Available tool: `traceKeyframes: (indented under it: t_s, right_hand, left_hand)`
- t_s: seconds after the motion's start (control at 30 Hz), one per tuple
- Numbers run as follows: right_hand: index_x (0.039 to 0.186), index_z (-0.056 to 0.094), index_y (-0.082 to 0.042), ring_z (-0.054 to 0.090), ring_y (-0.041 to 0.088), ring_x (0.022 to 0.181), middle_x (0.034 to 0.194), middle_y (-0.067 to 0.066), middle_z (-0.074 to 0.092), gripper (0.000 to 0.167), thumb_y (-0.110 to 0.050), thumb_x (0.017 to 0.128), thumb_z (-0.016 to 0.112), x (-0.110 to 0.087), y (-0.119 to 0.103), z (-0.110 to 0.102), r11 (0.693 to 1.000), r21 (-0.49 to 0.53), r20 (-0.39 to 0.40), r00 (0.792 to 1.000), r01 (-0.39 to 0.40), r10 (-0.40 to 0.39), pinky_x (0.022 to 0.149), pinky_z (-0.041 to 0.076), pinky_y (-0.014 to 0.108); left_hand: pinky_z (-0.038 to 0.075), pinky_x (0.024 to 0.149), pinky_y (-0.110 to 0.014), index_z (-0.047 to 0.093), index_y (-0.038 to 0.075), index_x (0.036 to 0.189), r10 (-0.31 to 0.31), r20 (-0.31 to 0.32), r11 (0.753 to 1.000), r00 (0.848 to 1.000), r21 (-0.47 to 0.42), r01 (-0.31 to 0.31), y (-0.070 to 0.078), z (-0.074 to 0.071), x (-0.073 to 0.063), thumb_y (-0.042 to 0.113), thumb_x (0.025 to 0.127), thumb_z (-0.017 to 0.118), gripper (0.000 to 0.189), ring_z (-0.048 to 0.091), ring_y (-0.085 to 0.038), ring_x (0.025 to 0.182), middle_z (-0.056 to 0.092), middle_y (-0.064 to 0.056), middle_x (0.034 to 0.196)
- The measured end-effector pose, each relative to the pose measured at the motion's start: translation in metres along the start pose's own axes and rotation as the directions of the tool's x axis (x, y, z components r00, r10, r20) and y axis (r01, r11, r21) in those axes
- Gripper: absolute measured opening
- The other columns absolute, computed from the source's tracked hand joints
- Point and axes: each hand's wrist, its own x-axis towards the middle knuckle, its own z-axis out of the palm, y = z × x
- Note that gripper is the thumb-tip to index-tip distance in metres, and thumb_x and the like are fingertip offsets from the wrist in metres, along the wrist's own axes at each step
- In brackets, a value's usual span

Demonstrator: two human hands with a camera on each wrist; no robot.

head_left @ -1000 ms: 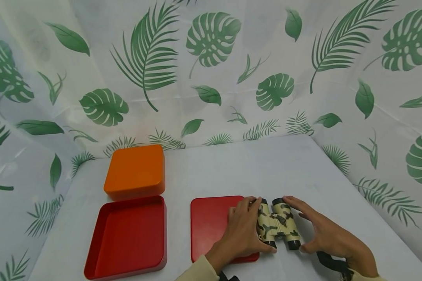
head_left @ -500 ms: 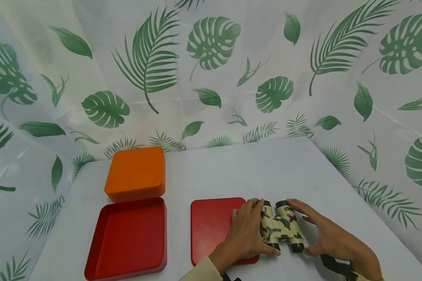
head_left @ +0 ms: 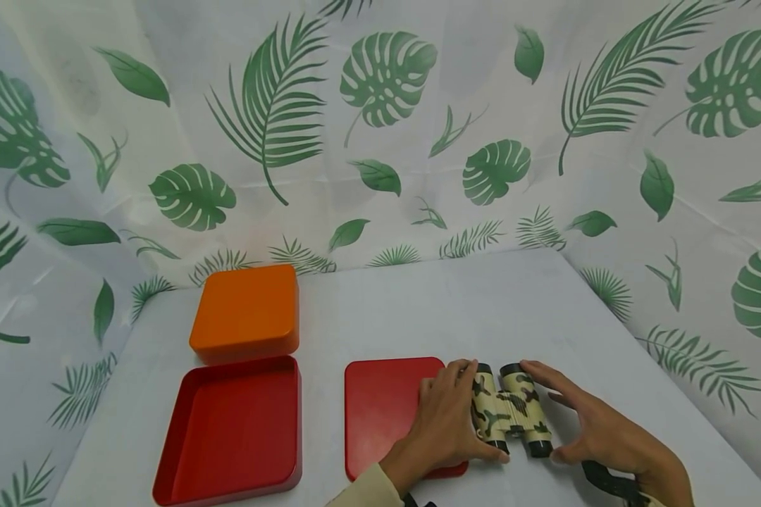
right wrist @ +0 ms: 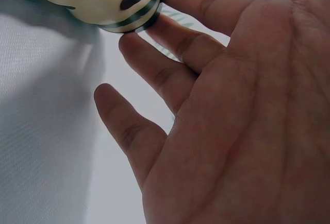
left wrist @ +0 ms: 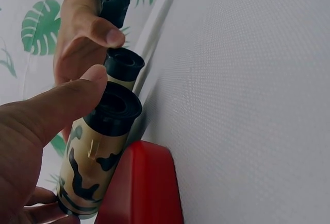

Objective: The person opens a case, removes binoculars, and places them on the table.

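Observation:
Camouflage-patterned binoculars (head_left: 512,408) lie on the white table, their black ends pointing away from and toward me. My left hand (head_left: 440,422) spans the left barrel, thumb at the near eyepiece (left wrist: 116,105) and fingers at the far end. On the other side, my right hand (head_left: 609,429) grips the right barrel end to end; its fingertips (right wrist: 135,46) meet the far rim in the right wrist view. A flat red square lid (head_left: 380,415) lies partly under my left hand, its edge close beside the left barrel.
An open red box (head_left: 234,429) stands at the left. Behind it sits an orange box (head_left: 246,310) with a smooth closed top. A white curtain with green leaves (head_left: 380,141) borders the table (head_left: 418,303) at the back and sides.
Both hands and the binoculars have shifted slightly to the right, away from the red lid. The grip looks the same, and the boxes stay in place.

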Motion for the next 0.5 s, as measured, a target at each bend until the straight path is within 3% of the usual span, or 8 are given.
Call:
traceKeyframes:
  t_s: [0.23,0.5]
  right_hand:
    - [0.17,0.026,-0.02,0.03,-0.021,0.144,0.174,0.002,0.032,0.124,-0.016,0.064,0.091,-0.0019,0.0011,-0.0001,1.0,0.029,0.006,1.0,-0.009,0.009,0.102,0.052,0.026]
    - [0.17,0.025,-0.022,0.029,-0.022,0.143,0.175,0.003,0.03,0.128,-0.017,0.063,0.093,-0.0051,-0.0002,0.0016,0.999,0.027,0.014,0.999,-0.04,0.039,0.105,0.048,0.022]
  left_hand:
    - [0.037,0.087,-0.025,0.035,0.019,0.166,0.01,0.017,1.0,1.0,-0.021,-0.01,-0.0018,-0.0021,-0.0001,0.082,0.065,0.085,0.129,0.045,-0.006,0.142,0.044,0.008,0.162]
    - [0.036,0.089,-0.025,0.033,0.02,0.167,0.009,0.03,0.999,0.999,-0.033,-0.008,-0.0026,-0.0053,-0.0015,0.079,0.064,0.088,0.131,0.046,-0.005,0.142,0.044,0.008,0.162]
